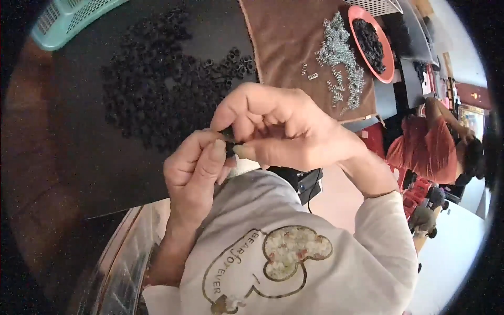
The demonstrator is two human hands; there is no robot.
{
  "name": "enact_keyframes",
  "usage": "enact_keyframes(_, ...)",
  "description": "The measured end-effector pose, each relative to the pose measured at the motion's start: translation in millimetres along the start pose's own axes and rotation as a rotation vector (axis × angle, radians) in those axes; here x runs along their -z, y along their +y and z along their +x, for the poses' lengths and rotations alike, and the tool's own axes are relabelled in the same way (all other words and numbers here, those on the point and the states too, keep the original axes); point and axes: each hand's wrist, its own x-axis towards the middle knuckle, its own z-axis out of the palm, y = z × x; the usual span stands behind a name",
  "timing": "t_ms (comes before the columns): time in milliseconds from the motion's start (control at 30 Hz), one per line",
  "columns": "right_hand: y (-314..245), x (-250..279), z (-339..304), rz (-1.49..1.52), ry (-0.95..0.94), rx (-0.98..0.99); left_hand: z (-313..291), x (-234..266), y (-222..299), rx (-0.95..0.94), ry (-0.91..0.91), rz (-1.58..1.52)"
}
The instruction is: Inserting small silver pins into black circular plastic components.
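My left hand (191, 169) and my right hand (294, 126) meet in front of my chest at the table's edge. Between their fingertips is a small black piece (230, 149), mostly hidden by the thumbs and forefingers. Both hands are closed in a pinch on it. Beyond the left hand spreads a wide heap of small black ring-like parts (152, 79) on the dark tabletop. Past the right hand, a pile of small metal coil springs (338, 50) lies on a brown cloth (283, 44), with a couple of springs lying apart from it.
An orange-red oval bowl (389, 62) full of black parts (367, 44) stands beside the springs. A teal plastic basket (68, 31) sits at the far left, a white perforated basket (375, 6) at the far right. Other people, one in a red garment (425, 149), are farther right.
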Motion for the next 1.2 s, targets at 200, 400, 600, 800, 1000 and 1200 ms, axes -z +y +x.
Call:
enact_keyframes(200, 6, -4, 0, -0.108, 0.105, 0.102, 1, -3, -5, -0.059, 0.047, -0.044)
enact_keyframes(400, 8, 7, -3, -0.400, 0.061, 0.229, 3, -5, -5, -0.105, 0.005, -0.008)
enact_keyframes(600, 12, 7, -1, -0.698, 0.088, 0.528, 3, 0, 7, 0.024, -0.159, 0.078)
enact_keyframes(800, -2, -7, -9, -1.276, 0.135, 0.523, 3, -4, 9, 0.040, -0.105, 0.010)
enact_keyframes(1000, 8, -5, -4, -1.292, 0.195, 0.642, 3, -9, 9, -0.001, -0.057, 0.023)
enact_keyframes(1200, 18, -9, -10, -1.323, 0.128, 0.666, -2, 1, 0, -0.022, -0.041, 0.134)
